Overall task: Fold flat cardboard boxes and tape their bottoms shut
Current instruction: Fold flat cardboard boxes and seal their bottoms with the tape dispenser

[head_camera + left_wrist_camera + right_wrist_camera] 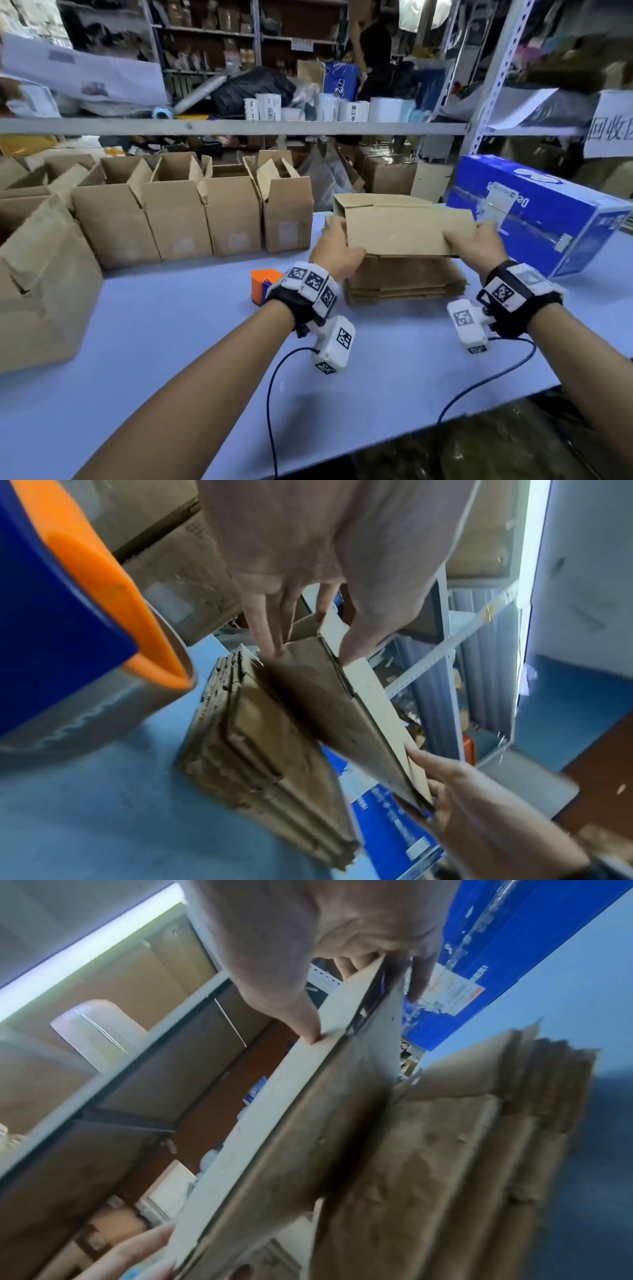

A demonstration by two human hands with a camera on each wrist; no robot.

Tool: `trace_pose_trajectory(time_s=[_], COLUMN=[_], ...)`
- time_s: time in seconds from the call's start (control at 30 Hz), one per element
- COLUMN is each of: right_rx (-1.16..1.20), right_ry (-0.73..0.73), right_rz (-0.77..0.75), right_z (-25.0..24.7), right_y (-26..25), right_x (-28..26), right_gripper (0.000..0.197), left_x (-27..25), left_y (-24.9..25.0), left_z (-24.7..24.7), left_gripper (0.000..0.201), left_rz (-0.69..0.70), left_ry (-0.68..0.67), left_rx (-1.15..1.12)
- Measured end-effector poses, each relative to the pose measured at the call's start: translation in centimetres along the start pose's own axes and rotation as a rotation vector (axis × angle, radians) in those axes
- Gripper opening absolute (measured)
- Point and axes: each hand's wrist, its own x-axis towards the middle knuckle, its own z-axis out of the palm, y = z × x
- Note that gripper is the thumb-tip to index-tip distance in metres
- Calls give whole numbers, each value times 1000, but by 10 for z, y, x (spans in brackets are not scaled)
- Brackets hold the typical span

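Observation:
A flat brown cardboard box (407, 228) (329, 702) (308, 1123) is held up just above a stack of flat boxes (404, 281) (260, 761) (445, 1164) on the light blue table (205, 359). My left hand (337, 251) (308, 588) grips its left end, thumb on top and fingers underneath. My right hand (476, 240) (325, 961) pinches its right end the same way. An orange and blue tape dispenser (263, 286) (75, 615) sits on the table just left of my left wrist.
A row of several folded-up open boxes (178, 209) lines the table's back left, with a bigger one (41, 284) at the near left. A large blue printed box (534, 212) lies at the right. Metal shelving (233, 126) full of goods rises behind.

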Motion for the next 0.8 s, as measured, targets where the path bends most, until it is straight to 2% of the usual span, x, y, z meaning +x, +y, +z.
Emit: trace_pose_trajectory(time_s=[0.13,0.2,0.27,0.33,0.4,0.47,0.5,0.6,0.67,0.73,0.8], right_rx=[353,474,520,400,128,-37,-52,-32,-92,-138,-108], right_ry=[75,104,85,83,165,178,139,-18,-103,-205,-305], right_rz=[-156,-232,-267,-344,-588,-939,-1061,-1245,-1374,-1436,-1424], right_z=[-20,-31,-41,-50,-57,-58,-56,-42,-28,-7,14], right_y=[-29,-45,-60,-75,-97,-129,-148,-195,-214,-226,-232], right_x=[-11,-23,-39,-63,-93,-129,-146,-191,-213,-231,-248], right_gripper=[55,52,55,72,96,103,100,85,59,38,35], left_x=[-9,-20,-36,-57,-83,-111,-127,-175,-207,-234,-256], left_y=[25,41,55,65,73,77,79,77,71,58,40], left_z=[-27,-46,-70,-99,-130,-161,-176,-215,-236,-256,-272], left_gripper=[54,58,60,59,52,45,40,26,35,35,30], left_rz=[88,194,315,450,597,702,737,746,702,669,645], left_ry=[20,69,127,174,294,399,415,380,340,311,340], left_rx=[-410,-418,-325,-180,117,425,542,738,830,894,968])
